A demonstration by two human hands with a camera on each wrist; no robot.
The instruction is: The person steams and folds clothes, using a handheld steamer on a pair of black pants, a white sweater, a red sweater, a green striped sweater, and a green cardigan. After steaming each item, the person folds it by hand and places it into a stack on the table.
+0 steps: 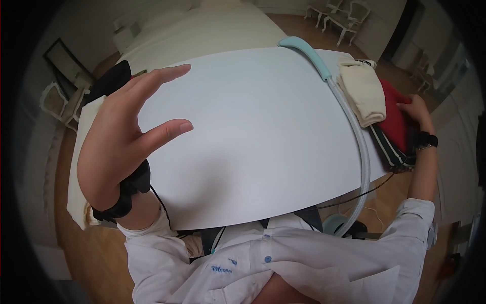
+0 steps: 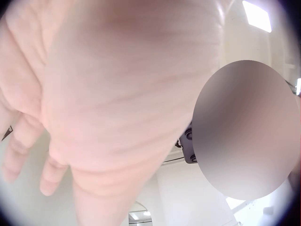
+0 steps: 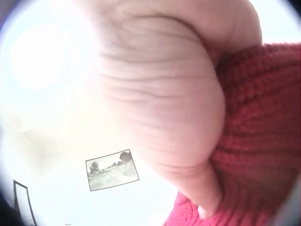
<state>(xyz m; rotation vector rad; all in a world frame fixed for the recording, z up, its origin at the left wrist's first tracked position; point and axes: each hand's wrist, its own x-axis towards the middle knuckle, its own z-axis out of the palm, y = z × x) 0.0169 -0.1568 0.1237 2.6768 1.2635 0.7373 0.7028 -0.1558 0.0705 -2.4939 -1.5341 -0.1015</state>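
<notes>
My left hand (image 1: pixel 119 126) is raised over the left side of the white table, thumb and forefinger spread apart, holding nothing. Its palm fills much of the left wrist view. Beyond that hand, a cream folded cloth (image 1: pixel 78 195) and a black cloth (image 1: pixel 112 81) lie at the left edge, partly hidden by it. At the far right, my right hand (image 1: pixel 419 112) grips a red ribbed knit garment (image 1: pixel 394 112); the thumb lies against the knit in the right wrist view, the other fingers mostly hidden. A folded cream knit (image 1: pixel 362 93) sits beside the red one, with dark green striped fabric (image 1: pixel 387 147) below.
A pale teal handle (image 1: pixel 306 53) on a grey braided hose (image 1: pixel 360 137) runs across the right part of the white tabletop (image 1: pixel 243 137) and down over the front edge. A thin black cable (image 1: pixel 354 196) crosses near that edge. A bed (image 1: pixel 202 25) stands behind.
</notes>
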